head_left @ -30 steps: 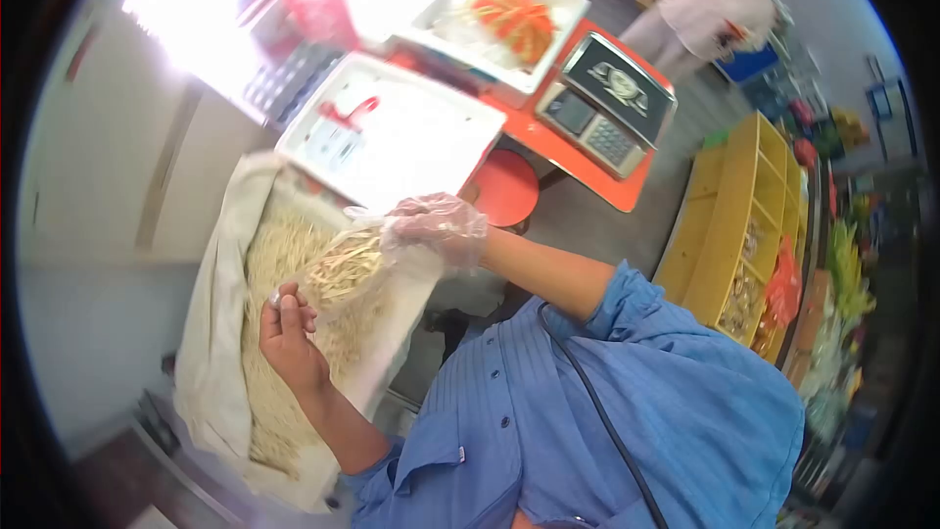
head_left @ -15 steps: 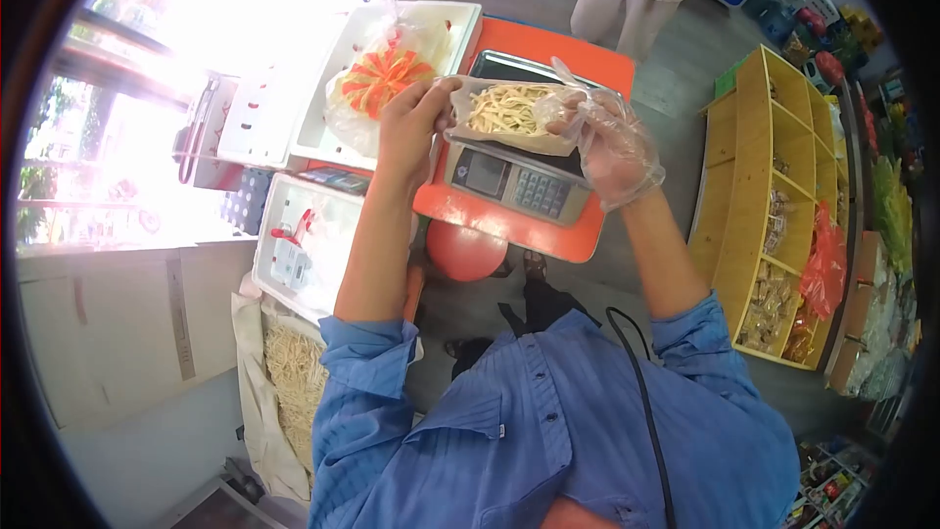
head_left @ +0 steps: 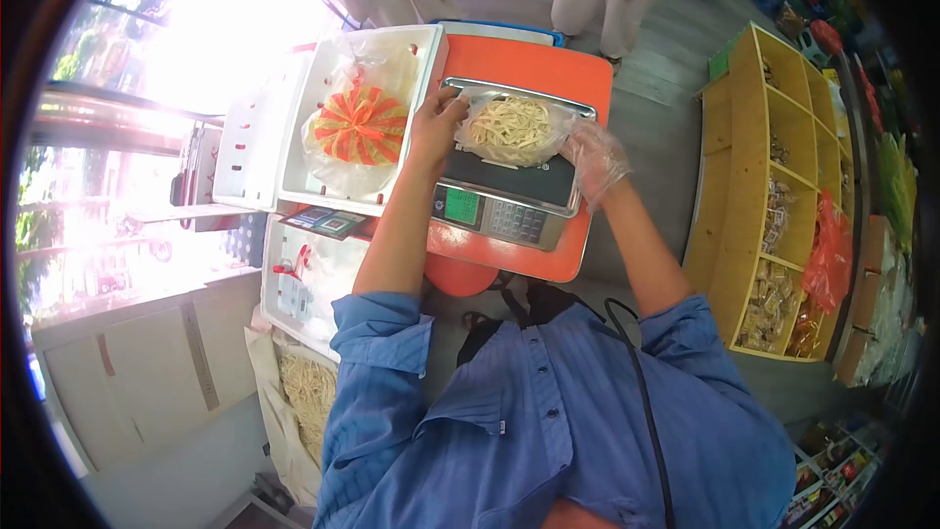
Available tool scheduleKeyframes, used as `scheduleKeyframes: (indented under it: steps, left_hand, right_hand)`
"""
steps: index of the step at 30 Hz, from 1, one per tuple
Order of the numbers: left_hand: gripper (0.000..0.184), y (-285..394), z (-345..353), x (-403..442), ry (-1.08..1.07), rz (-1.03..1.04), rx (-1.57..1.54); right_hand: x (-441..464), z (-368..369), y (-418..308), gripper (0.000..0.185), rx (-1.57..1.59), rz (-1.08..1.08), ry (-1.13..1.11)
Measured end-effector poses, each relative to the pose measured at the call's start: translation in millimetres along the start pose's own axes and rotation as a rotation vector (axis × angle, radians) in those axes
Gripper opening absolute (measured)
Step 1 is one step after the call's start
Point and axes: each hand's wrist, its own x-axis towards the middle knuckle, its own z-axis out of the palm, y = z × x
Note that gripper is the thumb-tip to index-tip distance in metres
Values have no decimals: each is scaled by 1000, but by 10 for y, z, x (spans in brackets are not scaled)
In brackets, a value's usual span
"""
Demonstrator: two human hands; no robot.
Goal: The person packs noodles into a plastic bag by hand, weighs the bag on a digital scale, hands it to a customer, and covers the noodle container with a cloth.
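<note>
Fingers of left hand (head_left: 441, 129) and right hand (head_left: 596, 159) touch the ends of the upper-centre bag (head_left: 511, 129), whether clamped unclear; probably light, floppy, best held there

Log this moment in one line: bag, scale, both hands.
bag of pale strips: on scale | left hand: bare, at bag's left end | right hand: gloved, at bag's right end | display: lit green
</note>
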Motion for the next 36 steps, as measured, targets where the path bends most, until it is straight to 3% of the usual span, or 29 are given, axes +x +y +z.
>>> scheduleKeyframes:
  steps: [6,13,16,20,22,26,34,36]
  left_hand:
    - [48,221,-181,-435,92,84,83]
    - [36,-21,-971,-1512,161,71,-33]
    - [39,-335,-1355,-2135,228,-71,-57]
    - [31,-855,-1751,-2873,278,-214,-233]
    - [36,-1115,-1910,-3221,267,-254,-218]
    - [29,-1392,-2039,-3679,355,-335,-260]
    - [27,-1410,-2115,-3919,321,-331,-263]
    - [27,-1360,-2091,-3854,301,-314,-253]
  right_hand:
    - [-331,-370,-115,28,-211,-222,26]
    - [-1058,-865,13,33,17,-93,308]
    - [-1351,-967,188,31,20,23,482]
    - [-1625,-1052,505,25,-24,49,527]
    - [-1713,-1082,641,23,-53,77,550]
    - [-1925,-1025,871,20,-72,105,533]
    - [-2174,-815,1184,22,-170,107,468]
    - [-2110,-706,1192,23,-326,-43,304]
